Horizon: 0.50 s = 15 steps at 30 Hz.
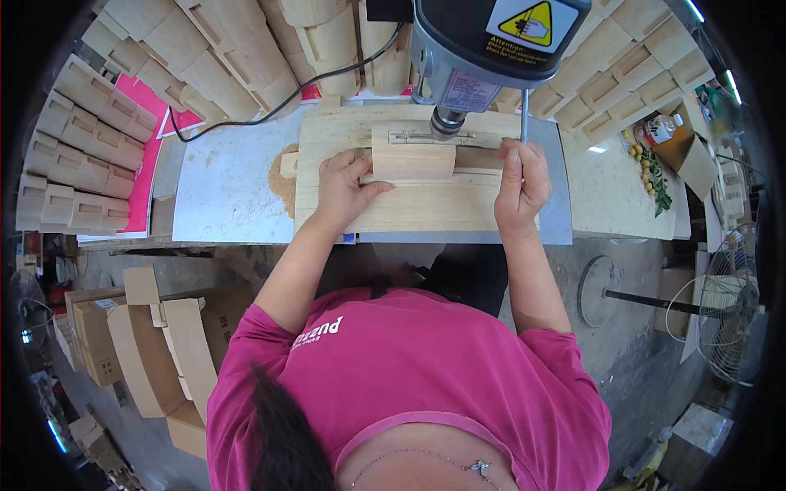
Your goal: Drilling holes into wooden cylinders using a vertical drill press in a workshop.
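A pale wooden block [413, 161] with a curved top and a slot along its far side lies on a wooden board [442, 204]. My left hand [344, 186] grips the block's left end, its thumb stretched along the near edge. Above the slot is the chuck [447, 123] of a drill press [475, 57]; the bit is too small to make out. My right hand [524, 182] is closed around the lower end of a metal lever [525, 114] on the press's right side, fingers curled and thumb up.
Stacked slotted wooden pieces [225, 49] line the far side, with more at left [86, 155] and right [630, 69]. Sawdust [282, 184] lies beside the board. A black cable [315, 79] crosses behind. Cardboard boxes [168, 352] are on the floor left, a fan [725, 303] stands right.
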Available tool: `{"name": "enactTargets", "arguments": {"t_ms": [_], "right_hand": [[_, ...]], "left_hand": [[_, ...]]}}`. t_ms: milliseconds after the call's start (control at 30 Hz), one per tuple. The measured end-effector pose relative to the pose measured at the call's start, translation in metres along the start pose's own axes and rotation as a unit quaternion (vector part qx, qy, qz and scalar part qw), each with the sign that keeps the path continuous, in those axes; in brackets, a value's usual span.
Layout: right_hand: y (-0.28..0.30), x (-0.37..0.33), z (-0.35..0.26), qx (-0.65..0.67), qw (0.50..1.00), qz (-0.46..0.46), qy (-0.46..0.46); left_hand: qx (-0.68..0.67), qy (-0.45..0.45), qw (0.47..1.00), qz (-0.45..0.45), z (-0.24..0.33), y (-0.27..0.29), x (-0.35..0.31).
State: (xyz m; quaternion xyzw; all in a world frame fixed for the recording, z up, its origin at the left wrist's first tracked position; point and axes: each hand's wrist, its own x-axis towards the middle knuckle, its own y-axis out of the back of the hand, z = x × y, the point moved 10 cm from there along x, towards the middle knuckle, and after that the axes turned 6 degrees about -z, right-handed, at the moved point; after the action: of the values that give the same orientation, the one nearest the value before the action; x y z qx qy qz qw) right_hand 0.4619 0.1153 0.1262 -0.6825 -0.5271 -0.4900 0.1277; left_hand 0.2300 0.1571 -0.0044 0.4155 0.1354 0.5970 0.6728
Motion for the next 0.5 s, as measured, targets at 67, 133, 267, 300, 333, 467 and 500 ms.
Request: {"name": "enactTargets", "arguments": {"t_ms": [67,133,267,300,333,467,500], "right_hand": [[0.005,0.002,-0.007,-0.016,1.0,-0.007,0.025],[0.025,0.021,-0.02,-0.014,0.999,0.004,0.033],[0.037,0.104,-0.044,-0.064,0.998,0.004,-0.025],[0.034,0.127,-0.044,-0.112,0.993,0.001,-0.038],[0.026,0.148,-0.027,-0.094,0.994,-0.016,-0.054],[0.006,0.189,-0.001,-0.12,0.987,-0.056,-0.091],[0.003,0.189,-0.001,-0.114,0.988,-0.057,-0.088]], "left_hand": [[-0.007,0.0,1.0,0.005,0.001,0.002,-0.004],[-0.017,0.0,1.0,0.007,0.002,0.002,-0.003],[0.036,0.0,0.999,0.01,0.007,0.003,-0.01],[0.068,-0.006,0.997,0.021,0.014,0.004,-0.01],[0.068,-0.009,0.997,0.022,0.019,-0.001,-0.007],[0.059,-0.013,0.998,0.019,0.033,-0.02,0.004],[0.062,0.006,0.998,0.004,0.027,-0.022,0.003]]}}
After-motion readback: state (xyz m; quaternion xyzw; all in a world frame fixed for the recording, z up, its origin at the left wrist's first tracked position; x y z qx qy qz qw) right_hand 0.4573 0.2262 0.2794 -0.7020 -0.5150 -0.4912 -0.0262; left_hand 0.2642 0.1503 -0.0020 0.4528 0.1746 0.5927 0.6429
